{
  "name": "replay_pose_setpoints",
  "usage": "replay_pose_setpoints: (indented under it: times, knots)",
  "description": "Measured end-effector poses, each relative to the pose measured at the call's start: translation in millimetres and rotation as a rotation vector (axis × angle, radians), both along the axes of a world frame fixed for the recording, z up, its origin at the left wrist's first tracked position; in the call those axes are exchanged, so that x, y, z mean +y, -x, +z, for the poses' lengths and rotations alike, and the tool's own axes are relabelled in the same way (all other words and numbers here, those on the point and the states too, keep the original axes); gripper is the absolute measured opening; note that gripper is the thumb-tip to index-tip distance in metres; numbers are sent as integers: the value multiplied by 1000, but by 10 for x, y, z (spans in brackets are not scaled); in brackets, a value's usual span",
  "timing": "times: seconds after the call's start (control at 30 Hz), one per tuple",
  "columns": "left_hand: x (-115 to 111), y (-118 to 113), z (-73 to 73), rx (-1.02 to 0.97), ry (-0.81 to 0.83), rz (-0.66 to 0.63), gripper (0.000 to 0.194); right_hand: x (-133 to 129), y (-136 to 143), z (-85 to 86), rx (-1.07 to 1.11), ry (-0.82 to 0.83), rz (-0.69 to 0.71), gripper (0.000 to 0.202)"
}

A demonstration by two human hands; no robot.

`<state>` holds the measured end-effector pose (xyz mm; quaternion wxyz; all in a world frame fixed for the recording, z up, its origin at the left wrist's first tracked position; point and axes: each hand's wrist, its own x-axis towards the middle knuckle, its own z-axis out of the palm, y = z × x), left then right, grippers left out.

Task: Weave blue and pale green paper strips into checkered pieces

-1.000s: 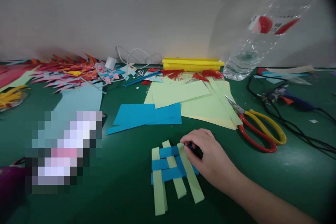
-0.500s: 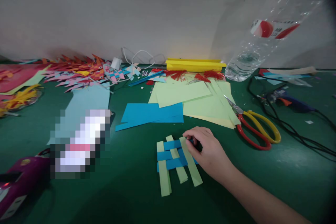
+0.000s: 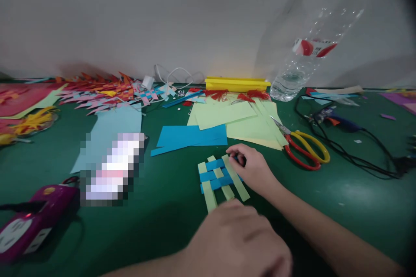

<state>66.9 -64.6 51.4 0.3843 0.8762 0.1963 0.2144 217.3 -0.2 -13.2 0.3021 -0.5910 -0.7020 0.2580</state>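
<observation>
A small lattice of woven blue and pale green paper strips (image 3: pixel 215 175) lies on the green table. At its upper right corner my right hand (image 3: pixel 253 166) has its fingers curled together on the strip ends. My left hand (image 3: pixel 242 240) is in the foreground, large and blurred, just below the lattice and covering the lower ends of some green strips. Its fingers point away from view, so whether they hold anything is hidden.
Blue paper (image 3: pixel 191 135) and green sheets (image 3: pixel 240 119) lie behind the lattice. Red-yellow scissors (image 3: pixel 303 149) and a leaning bottle (image 3: pixel 292 73) are right. A pixelated phone (image 3: pixel 113 169) and purple power strip (image 3: pixel 39 216) are left. Cables lie far right.
My left hand has come into view from the bottom. The view has shifted a little, and my right hand stays at the lattice's upper right corner.
</observation>
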Motion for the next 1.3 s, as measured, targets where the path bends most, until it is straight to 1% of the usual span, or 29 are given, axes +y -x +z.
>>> replay_pose_setpoints:
  times: [0.03, 0.07, 0.13, 0.2, 0.27, 0.33, 0.4, 0.57, 0.73, 1.0, 1.1, 1.17, 1.3]
  knots:
    - [49, 78, -54, -27, -81, 97, 22, 16, 16, 1, 14, -2, -16, 15]
    - [111, 160, -108, -6, -150, 192, 16, 33, 30, -1, 22, -18, -32, 16]
    - [262, 316, -218, 44, -306, 313, 17, 61, 47, -13, -6, -62, -41, 16]
    - [422, 437, -333, 117, -477, 407, 17, 76, 47, -38, -34, -102, -36, 16]
    - [551, 506, -443, 183, -575, 472, 17, 78, 36, -69, -44, -129, -18, 16]
    - [624, 528, -523, 234, -575, 484, 19, 74, 22, -95, -47, -144, 4, 15]
    - [645, 520, -560, 262, -582, 454, 21, 71, 11, -108, -49, -148, 23, 15]
    - [627, 490, -550, 344, -572, 344, 24, 74, 8, -95, -60, -147, 36, 13]
    - [645, 513, -566, 384, -558, 334, 25, 68, 20, -69, -68, -132, 36, 13]
    - [638, 516, -548, 338, -549, 291, 15, 59, 18, -73, -46, -123, 51, 13]
    - [638, 507, -559, 310, -505, 321, 13, 70, 12, -99, -53, -131, 51, 13]
    - [652, 507, -581, 306, -465, 376, 13, 77, 9, -107, -58, -130, 53, 12]
    - [689, 517, -632, 334, -419, 511, 25, 82, 6, -95, -61, -113, 52, 11]
